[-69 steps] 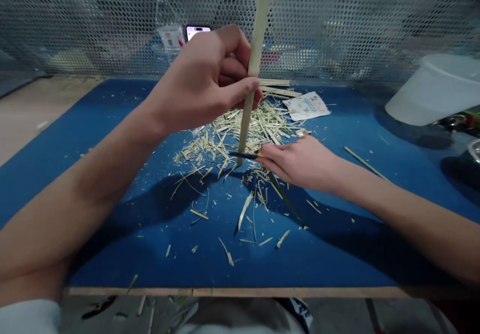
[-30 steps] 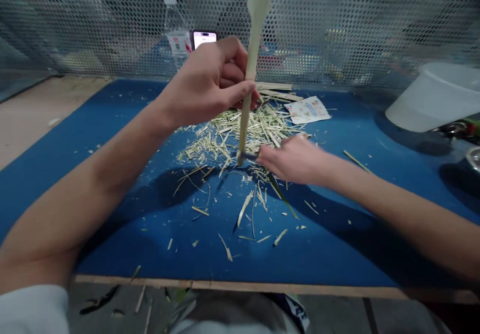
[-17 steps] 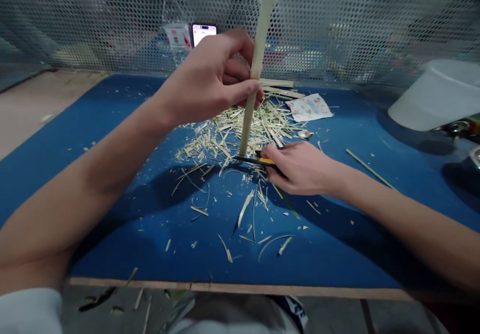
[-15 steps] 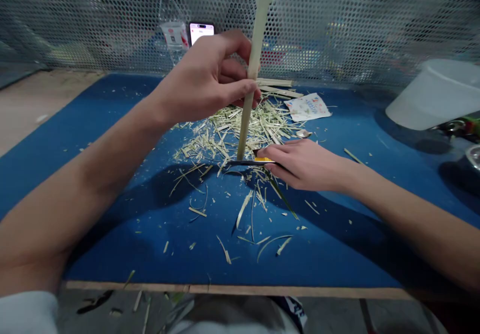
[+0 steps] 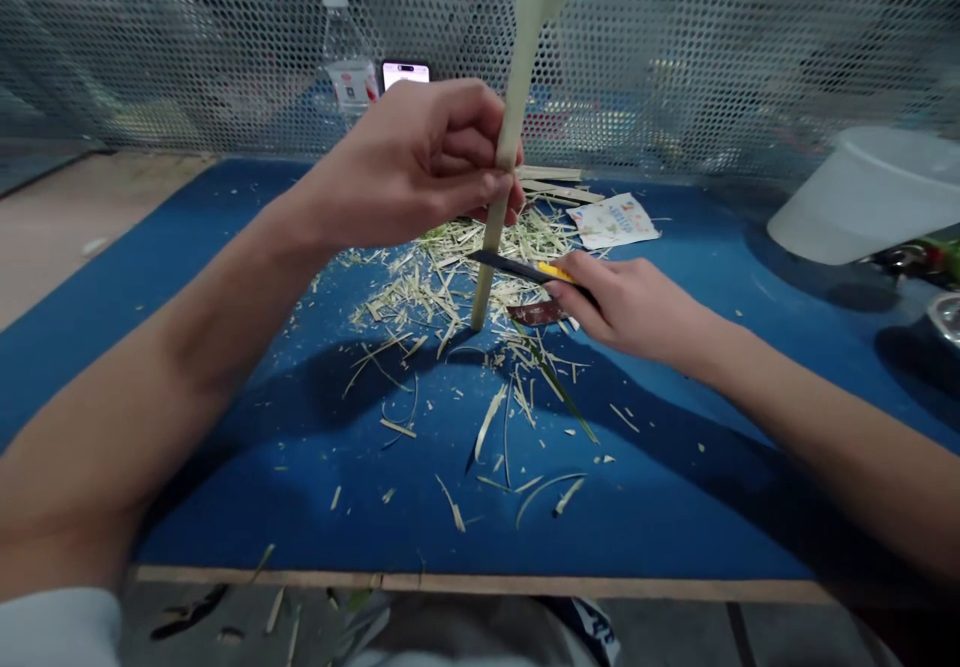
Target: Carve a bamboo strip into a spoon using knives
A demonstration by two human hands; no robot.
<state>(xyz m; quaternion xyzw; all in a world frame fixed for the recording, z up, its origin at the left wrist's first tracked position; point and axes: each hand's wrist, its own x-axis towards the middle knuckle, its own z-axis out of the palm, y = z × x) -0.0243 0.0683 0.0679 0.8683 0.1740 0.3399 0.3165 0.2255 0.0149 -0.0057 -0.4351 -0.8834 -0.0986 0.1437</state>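
Pale split-cane strip [image 5: 514, 117], long and flat, widening to a paddle-like end cut off by the top of the view; stands near upright at the centre of the view, its upper end at 12 o'clock, its lower tip [image 5: 476, 325] over the shavings.

Left hand [image 5: 420, 162]: grip closed, fingers curled around the strip's lower half, thumb across its front.

Right hand [image 5: 637, 312], at 3 o'clock from the strip: narrow pinch on a yellow-handled craft knife [image 5: 555, 271]. The dark blade [image 5: 510, 266] runs to 9 o'clock and crosses the strip just below the left fingers; whether it touches the strip cannot be told. Work in hand: knife and strip brought together.

Small rust-brown flat scrap [image 5: 534, 313]: just below the knife, among the shavings.

Heap of pale cane shavings [image 5: 480, 267]: lies around the strip's foot on a blue-topped counter [image 5: 300, 517], with loose slivers spread toward 6 o'clock. Wooden counter edge [image 5: 480, 585]: at 6 o'clock.

Printed white paper packet [image 5: 615, 222]: at 2 o'clock from the strip. White plastic tub [image 5: 870, 197]: on its side at the far 3 o'clock edge. Clear plastic water bottle [image 5: 346, 57] and smartphone [image 5: 405, 74]: at 11 o'clock, seen through a perforated metal screen [image 5: 712, 47].
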